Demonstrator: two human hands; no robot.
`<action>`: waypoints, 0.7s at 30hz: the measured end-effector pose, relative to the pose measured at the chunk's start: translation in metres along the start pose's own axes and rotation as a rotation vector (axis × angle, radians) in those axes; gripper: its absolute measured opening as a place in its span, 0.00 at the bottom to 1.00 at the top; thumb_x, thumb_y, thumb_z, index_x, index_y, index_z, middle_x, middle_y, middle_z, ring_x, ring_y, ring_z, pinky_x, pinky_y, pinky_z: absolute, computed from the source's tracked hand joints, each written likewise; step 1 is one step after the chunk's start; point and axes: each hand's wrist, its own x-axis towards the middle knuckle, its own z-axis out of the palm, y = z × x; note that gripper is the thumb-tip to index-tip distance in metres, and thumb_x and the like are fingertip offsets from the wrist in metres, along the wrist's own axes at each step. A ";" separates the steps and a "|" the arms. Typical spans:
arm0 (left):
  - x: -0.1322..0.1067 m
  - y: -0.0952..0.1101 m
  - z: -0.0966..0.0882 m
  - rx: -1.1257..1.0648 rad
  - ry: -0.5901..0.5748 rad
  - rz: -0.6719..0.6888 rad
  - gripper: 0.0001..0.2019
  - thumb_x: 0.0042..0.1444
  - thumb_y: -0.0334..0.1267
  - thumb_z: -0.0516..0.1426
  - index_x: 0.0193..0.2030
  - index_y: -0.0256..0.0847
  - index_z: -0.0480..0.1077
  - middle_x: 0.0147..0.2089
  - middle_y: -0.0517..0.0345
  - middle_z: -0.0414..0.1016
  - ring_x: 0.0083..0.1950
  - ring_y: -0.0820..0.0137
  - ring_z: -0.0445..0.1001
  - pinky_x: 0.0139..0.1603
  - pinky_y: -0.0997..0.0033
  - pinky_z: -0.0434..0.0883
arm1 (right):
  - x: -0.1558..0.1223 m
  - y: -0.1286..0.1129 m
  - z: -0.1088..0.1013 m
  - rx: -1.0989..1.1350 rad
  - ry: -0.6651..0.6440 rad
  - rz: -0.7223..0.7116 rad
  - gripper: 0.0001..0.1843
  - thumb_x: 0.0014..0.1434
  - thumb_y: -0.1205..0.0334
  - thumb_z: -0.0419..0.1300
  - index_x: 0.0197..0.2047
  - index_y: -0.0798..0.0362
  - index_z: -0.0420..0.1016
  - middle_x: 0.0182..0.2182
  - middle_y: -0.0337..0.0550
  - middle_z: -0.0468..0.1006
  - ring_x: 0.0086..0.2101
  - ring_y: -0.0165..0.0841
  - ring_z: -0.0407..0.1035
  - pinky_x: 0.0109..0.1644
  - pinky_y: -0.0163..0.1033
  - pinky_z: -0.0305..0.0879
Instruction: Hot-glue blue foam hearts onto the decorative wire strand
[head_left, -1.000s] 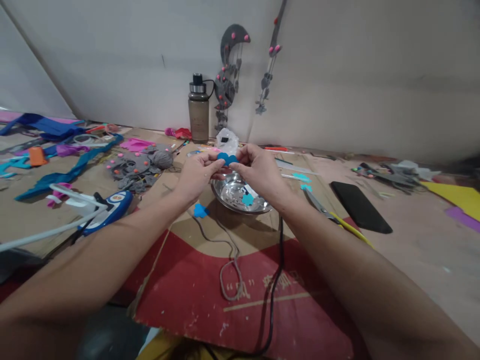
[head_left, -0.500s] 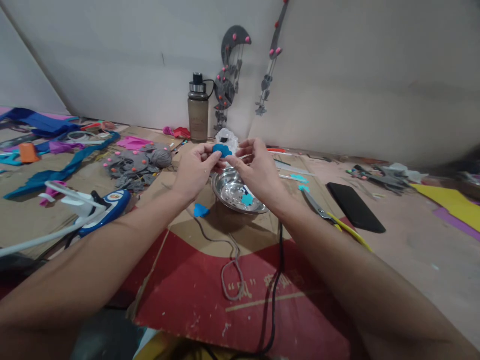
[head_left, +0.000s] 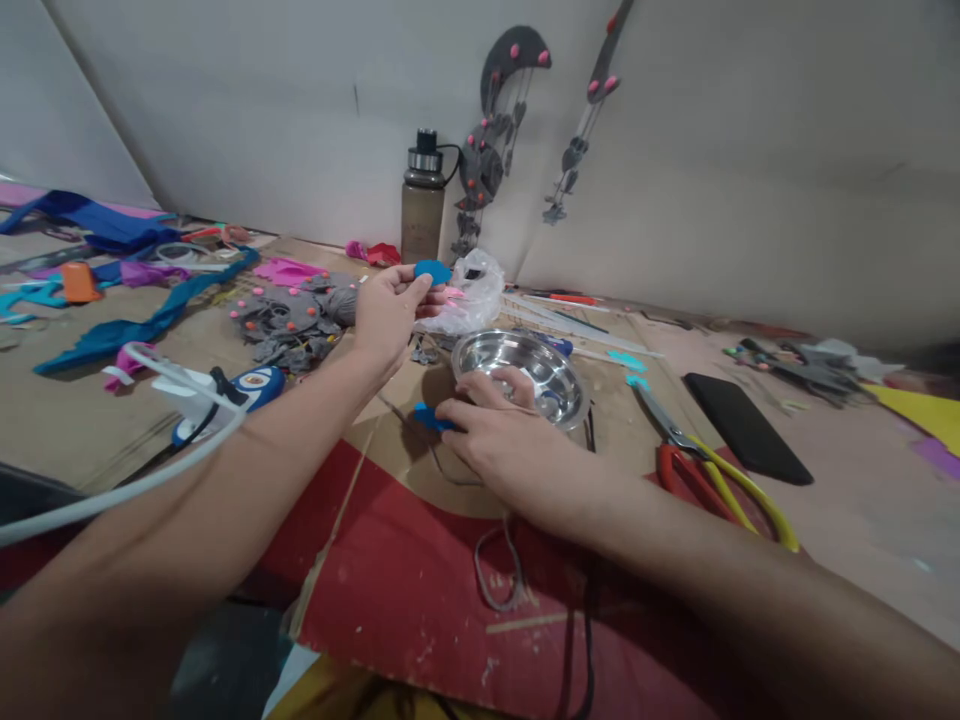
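My left hand is raised above the cardboard and pinches a small blue felt piece between thumb and fingers. My right hand lies low on the cardboard, just left of a shiny steel bowl. Its fingertips touch another blue felt piece lying flat there; whether they grip it I cannot tell. A grey cord loops on the red print below the right wrist.
Red and yellow scissors and a black phone lie to the right. A water bottle and clear plastic bag stand behind the bowl. Grey felt scraps, blue strips and a glue gun sit left.
My hands have parted. The left hand kept the blue piece and lifted it; the right hand dropped to the blue piece on the cardboard left of the bowl. The view shifted.
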 end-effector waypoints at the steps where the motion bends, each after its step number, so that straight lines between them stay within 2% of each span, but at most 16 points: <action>1: -0.001 0.000 0.001 0.005 -0.004 0.000 0.02 0.53 0.30 0.60 0.32 0.36 0.70 0.27 0.58 0.76 0.25 0.77 0.74 0.27 0.79 0.71 | -0.001 0.000 -0.002 0.014 0.009 0.000 0.12 0.60 0.72 0.54 0.40 0.52 0.77 0.46 0.47 0.75 0.53 0.45 0.57 0.59 0.58 0.43; 5: -0.003 0.001 0.002 0.020 -0.012 0.010 0.02 0.54 0.31 0.60 0.32 0.36 0.70 0.28 0.57 0.77 0.26 0.77 0.74 0.28 0.78 0.72 | -0.001 0.000 -0.009 0.067 0.008 -0.011 0.22 0.60 0.76 0.50 0.56 0.53 0.69 0.44 0.48 0.77 0.58 0.44 0.56 0.61 0.58 0.44; 7: -0.003 0.001 0.002 0.025 -0.018 0.008 0.02 0.54 0.31 0.59 0.32 0.36 0.69 0.29 0.57 0.77 0.26 0.76 0.74 0.28 0.78 0.72 | -0.001 0.001 -0.009 0.088 -0.012 -0.034 0.24 0.59 0.77 0.50 0.57 0.54 0.68 0.41 0.49 0.79 0.60 0.43 0.54 0.63 0.59 0.42; 9: -0.004 0.001 0.002 0.031 -0.021 -0.004 0.01 0.55 0.30 0.58 0.32 0.36 0.69 0.29 0.57 0.77 0.26 0.77 0.74 0.28 0.78 0.71 | -0.001 0.005 -0.006 0.102 -0.008 -0.053 0.24 0.58 0.78 0.50 0.56 0.54 0.68 0.42 0.50 0.79 0.61 0.42 0.54 0.64 0.61 0.37; 12: -0.004 0.002 0.003 0.027 -0.014 -0.024 0.02 0.55 0.28 0.57 0.32 0.36 0.69 0.28 0.58 0.77 0.26 0.77 0.74 0.28 0.79 0.71 | 0.000 0.012 -0.001 0.128 0.086 -0.019 0.26 0.56 0.77 0.51 0.56 0.51 0.68 0.49 0.49 0.77 0.60 0.41 0.57 0.64 0.61 0.34; 15: -0.004 0.003 0.003 0.017 -0.006 -0.038 0.03 0.55 0.28 0.58 0.30 0.37 0.69 0.29 0.57 0.77 0.27 0.76 0.74 0.28 0.78 0.71 | 0.003 0.017 0.002 0.152 0.177 0.061 0.28 0.55 0.76 0.52 0.58 0.48 0.66 0.53 0.47 0.74 0.59 0.41 0.59 0.64 0.60 0.36; 18: -0.004 0.004 0.004 0.018 -0.002 -0.052 0.03 0.54 0.29 0.59 0.30 0.37 0.70 0.29 0.57 0.77 0.27 0.75 0.75 0.29 0.76 0.71 | 0.004 0.015 0.004 0.135 0.142 0.031 0.31 0.54 0.77 0.51 0.60 0.50 0.63 0.54 0.50 0.73 0.61 0.42 0.56 0.64 0.60 0.35; 21: -0.004 0.004 0.004 0.025 -0.002 -0.056 0.03 0.54 0.29 0.59 0.31 0.37 0.70 0.28 0.58 0.76 0.27 0.75 0.75 0.29 0.76 0.72 | 0.005 0.012 0.005 0.127 0.067 -0.056 0.29 0.54 0.77 0.51 0.58 0.52 0.66 0.54 0.53 0.73 0.61 0.41 0.57 0.64 0.59 0.37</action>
